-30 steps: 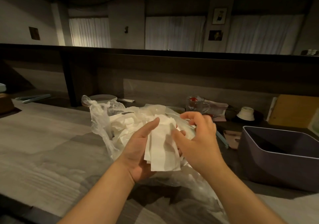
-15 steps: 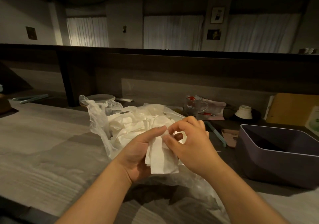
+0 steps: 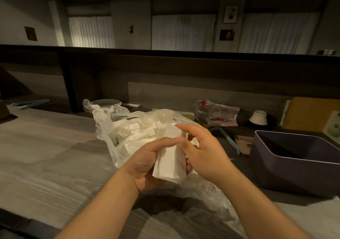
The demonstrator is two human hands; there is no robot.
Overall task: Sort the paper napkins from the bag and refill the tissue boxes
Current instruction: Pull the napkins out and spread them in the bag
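While the left hand lies palm up with its thumb across a small stack of white napkins, grasping them in its grip, the right hand sits just to the right of the stack, its fingers loosely bent and its thumb touching the stack's right edge; whether it pinches a sheet cannot be told. Both hands hover above a clear plastic bag that sprawls on the grey wood-grain worktop, and more crumpled napkins fill the bag at about eleven o'clock from the hands. A dark purple tub stands on the worktop at three o'clock from the hands, apart from the bag. Beyond the bag, at one o'clock, a glass mug stands on a lower dark ledge, with a small white cup upside down further right. At twelve o'clock, behind the bag's far edge, a white plate shows in part.
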